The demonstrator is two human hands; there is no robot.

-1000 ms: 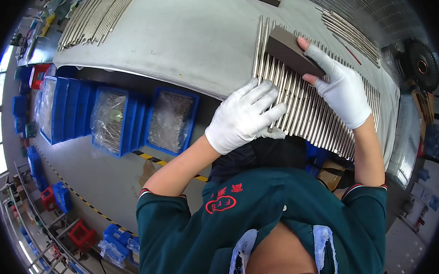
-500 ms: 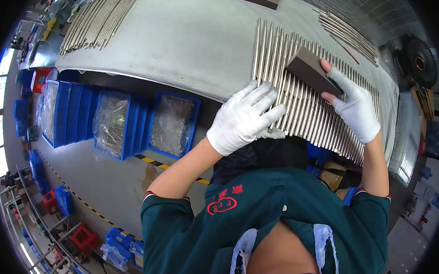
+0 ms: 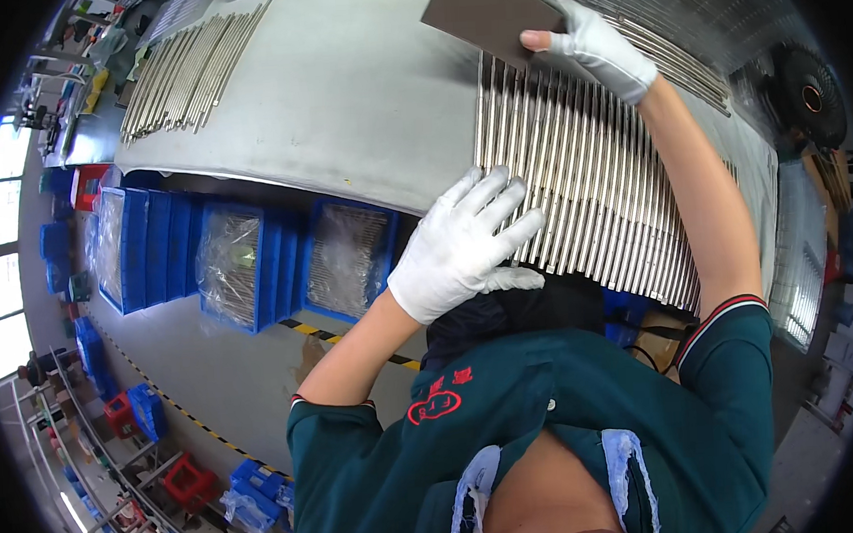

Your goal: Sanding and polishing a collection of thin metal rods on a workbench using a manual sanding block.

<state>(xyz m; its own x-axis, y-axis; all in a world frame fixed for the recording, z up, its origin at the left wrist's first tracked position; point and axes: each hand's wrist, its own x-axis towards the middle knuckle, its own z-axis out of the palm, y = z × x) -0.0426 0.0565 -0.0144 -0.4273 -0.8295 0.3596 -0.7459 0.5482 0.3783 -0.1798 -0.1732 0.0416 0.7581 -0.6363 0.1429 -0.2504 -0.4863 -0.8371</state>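
Right hand [image 3: 596, 47] has stretched far forward (brown block [image 3: 489, 14] gripped).

Table [image 3: 340, 88] open left of rods [image 3: 576, 167]; block [image 3: 491, 17] seemingly overhangs them.

The 2 hands [image 3: 464, 245] wear white gloves [image 3: 427, 281]; the dark green shirt [image 3: 587, 393] has red embroidery [image 3: 435, 407], striped cuffs [image 3: 723, 315], frayed pale-blue collar [image 3: 622, 449].

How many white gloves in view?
2: one on the left hand by the metal rods, one on the right hand gripping the brown block.
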